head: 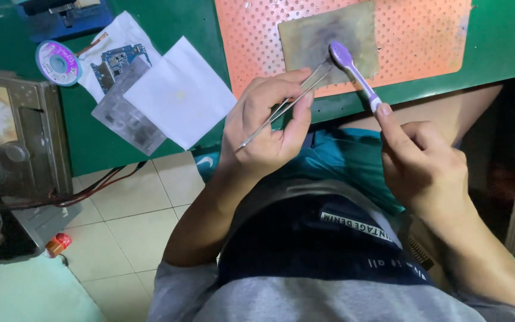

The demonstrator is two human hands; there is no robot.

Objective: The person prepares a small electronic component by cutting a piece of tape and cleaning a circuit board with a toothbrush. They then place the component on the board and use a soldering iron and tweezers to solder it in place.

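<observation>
My left hand (269, 128) grips thin metal tweezers (281, 107), whose tips point up toward the head of a purple toothbrush (353, 70). My right hand (421, 161) holds the toothbrush by its handle, bristle head up over a dark grey pad (311, 39). The pad lies on an orange perforated mat (424, 36) on the green bench (496, 53). Whatever sits between the tweezer tips is too small to make out.
At the left of the bench lie a white sheet (180, 89), a blue circuit board (117, 59), a metal stencil (129, 119) and a purple spool (58, 62). A grey machine (13, 137) with cables stands at far left. Tiled floor (132, 226) lies below.
</observation>
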